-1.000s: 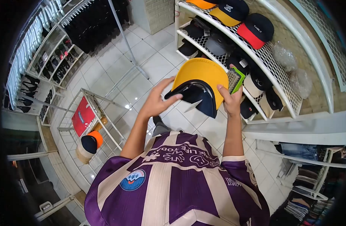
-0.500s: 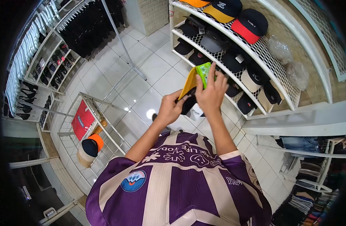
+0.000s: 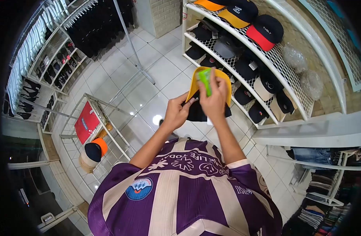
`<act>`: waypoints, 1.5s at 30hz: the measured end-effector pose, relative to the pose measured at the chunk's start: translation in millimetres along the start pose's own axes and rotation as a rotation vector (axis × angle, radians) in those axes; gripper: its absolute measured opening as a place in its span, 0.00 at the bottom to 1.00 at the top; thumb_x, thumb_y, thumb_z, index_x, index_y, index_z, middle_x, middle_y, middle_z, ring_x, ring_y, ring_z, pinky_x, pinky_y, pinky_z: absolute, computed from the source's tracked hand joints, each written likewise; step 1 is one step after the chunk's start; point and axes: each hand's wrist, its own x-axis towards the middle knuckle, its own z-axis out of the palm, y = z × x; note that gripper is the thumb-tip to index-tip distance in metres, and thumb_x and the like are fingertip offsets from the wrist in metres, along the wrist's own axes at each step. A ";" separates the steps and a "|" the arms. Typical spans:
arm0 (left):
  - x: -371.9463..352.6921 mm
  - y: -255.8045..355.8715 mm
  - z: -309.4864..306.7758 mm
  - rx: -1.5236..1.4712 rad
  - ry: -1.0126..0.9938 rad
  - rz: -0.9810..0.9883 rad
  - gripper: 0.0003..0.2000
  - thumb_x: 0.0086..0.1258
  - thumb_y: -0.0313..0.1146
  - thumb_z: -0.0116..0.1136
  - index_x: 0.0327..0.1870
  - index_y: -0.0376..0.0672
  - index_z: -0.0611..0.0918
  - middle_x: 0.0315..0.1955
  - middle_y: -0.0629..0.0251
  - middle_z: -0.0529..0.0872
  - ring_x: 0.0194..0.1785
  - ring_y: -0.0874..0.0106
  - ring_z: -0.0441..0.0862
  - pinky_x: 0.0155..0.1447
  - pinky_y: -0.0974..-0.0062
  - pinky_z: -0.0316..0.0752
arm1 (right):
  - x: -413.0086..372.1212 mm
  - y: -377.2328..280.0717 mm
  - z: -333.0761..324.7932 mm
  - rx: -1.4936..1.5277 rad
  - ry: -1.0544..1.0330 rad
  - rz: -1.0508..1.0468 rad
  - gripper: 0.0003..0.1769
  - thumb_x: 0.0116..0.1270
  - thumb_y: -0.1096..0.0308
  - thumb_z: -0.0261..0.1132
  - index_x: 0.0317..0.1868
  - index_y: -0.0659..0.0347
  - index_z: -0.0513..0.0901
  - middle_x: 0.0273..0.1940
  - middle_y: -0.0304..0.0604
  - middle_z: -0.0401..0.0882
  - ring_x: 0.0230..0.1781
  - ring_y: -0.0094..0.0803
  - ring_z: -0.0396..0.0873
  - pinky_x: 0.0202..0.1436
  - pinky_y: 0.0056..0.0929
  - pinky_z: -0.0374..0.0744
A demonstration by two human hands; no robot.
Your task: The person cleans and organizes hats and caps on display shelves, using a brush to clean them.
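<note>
Dark fabric cap with a curved yellow brim (image 3: pixel 197 114) near the middle of the frame, above the white tiled floor (image 3: pixel 149 94) and apart from every shelf. Left hand (image 3: pixel 177 113) at the cap's left edge, thumb and fingers pinched about where brim meets crown. Right hand (image 3: pixel 213 98) with fingers closed round a bright-green plastic brush (image 3: pixel 204 82), laid over the yellow brim; too blurred to tell bristles or true contact.

Cap probably light, soft and slack in the crown, stiffer and springy in the brim; hardly fragile, little apt to slip, yet easily swung or folded if gripped by cloth alone. Best held at the brim's edge or its join with the crown. Brush likely light and rigid, perhaps slippery on its back; best gripped by the sides.

Small white tag (image 3: pixel 209 121) below the crown, mostly hidden, liable to catch. Right hand and brush in the way of the brim's middle. At upper right, white metal mesh rack (image 3: pixel 303 100) with a navy cap with a red brim (image 3: pixel 265 31) and crumpled clear plastic bags (image 3: pixel 294 58); true gap to the held cap hard to judge. At left, well apart, white metal wire cart (image 3: pixel 68 136) with a flat red package (image 3: pixel 87 122) and a dark cap with an orange brim (image 3: pixel 94 152).
</note>
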 end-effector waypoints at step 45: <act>-34.8 -11.3 -149.0 -0.033 0.555 -0.024 0.17 0.80 0.41 0.57 0.50 0.32 0.83 0.34 0.67 0.87 0.36 0.78 0.80 0.42 0.73 0.77 | 55.9 -133.6 103.6 0.320 -0.212 -0.541 0.35 0.61 0.61 0.77 0.70 0.55 0.81 0.48 0.52 0.75 0.55 0.49 0.73 0.63 0.48 0.72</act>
